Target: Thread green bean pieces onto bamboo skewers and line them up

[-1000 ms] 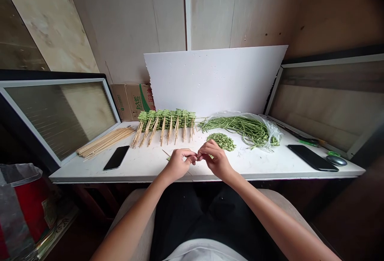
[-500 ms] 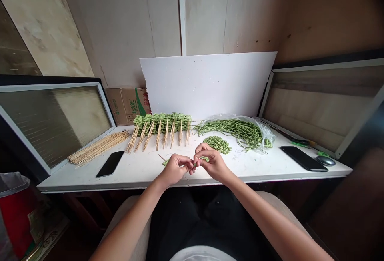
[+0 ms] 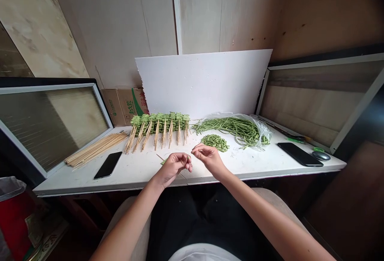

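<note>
My left hand (image 3: 173, 169) grips a thin wooden skewer (image 3: 180, 174) over the white table, with green bean pieces (image 3: 164, 161) on its far end. My right hand (image 3: 209, 158) has its fingers curled close together just right of the skewer tip, and anything between them is too small to see. The nearest loose food is a heap of cut green beans (image 3: 215, 142). Behind it lie long green beans (image 3: 231, 129) in a clear plastic bag. A row of finished bean skewers (image 3: 159, 123) stands at the back left.
A bundle of bare skewers (image 3: 96, 149) and a black phone (image 3: 108, 165) lie at the left of the white table (image 3: 75, 185). Another phone (image 3: 300, 154) lies at the right. A white board (image 3: 201, 83) and cardboard box (image 3: 123, 107) stand behind.
My right hand has moved rightward, away from my left hand and the skewer. The fingers of both hands no longer meet. The whole view has shifted slightly.
</note>
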### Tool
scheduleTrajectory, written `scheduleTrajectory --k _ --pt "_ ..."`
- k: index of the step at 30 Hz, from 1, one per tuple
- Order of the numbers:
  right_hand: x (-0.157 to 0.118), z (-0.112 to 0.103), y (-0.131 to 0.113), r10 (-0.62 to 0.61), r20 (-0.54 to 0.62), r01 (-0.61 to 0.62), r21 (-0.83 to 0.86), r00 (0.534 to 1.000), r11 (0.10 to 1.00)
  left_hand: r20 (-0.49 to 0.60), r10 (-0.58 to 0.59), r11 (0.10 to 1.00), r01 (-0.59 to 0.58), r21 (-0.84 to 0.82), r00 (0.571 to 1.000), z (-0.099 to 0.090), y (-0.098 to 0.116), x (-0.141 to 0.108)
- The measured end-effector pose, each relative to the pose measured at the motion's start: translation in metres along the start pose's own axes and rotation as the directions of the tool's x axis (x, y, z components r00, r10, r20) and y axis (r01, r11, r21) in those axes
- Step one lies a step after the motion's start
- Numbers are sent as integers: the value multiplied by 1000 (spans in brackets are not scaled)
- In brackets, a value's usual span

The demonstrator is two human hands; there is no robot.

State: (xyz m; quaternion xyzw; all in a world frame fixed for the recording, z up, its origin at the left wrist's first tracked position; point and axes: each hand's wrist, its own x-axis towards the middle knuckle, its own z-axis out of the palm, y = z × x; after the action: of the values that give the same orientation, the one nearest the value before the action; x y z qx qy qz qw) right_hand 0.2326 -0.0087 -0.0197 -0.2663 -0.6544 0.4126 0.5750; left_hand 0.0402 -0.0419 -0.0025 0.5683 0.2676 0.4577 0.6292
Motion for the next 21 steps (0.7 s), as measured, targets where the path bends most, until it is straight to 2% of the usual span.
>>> scheduleTrajectory --k 2,5,9,11,13,15,17,21 --pt "6 -16 6 66 -76 -68 -17 995 998 10 -20 999 20 -26 1000 -2 4 0" --pt "17 -52 19 122 -181 -141 -96 976 985 5 -31 999 31 -33 1000 -6 4 2" --pt "26 -109 41 284 -312 -334 -120 907 935 -16 -45 999 44 -23 999 -11 -1 4" --pt "26 -134 51 281 -407 -384 -197 869 902 -33 -59 998 58 -21 998 -11 -3 4" --pt "25 -154 57 201 -447 -380 -357 872 853 -49 -70 997 69 -23 996 -10 -4 4" --pt "23 -168 62 134 -463 -396 -531 876 750 -56 -63 998 63 1 996 -8 -4 4" --pt "21 -177 66 115 -469 -418 -617 876 667 -85 -36 997 41 60 996 -7 -6 5" --pt "18 -179 69 146 -466 -444 -632 872 635 -139 -12 987 34 158 990 -12 -11 8"
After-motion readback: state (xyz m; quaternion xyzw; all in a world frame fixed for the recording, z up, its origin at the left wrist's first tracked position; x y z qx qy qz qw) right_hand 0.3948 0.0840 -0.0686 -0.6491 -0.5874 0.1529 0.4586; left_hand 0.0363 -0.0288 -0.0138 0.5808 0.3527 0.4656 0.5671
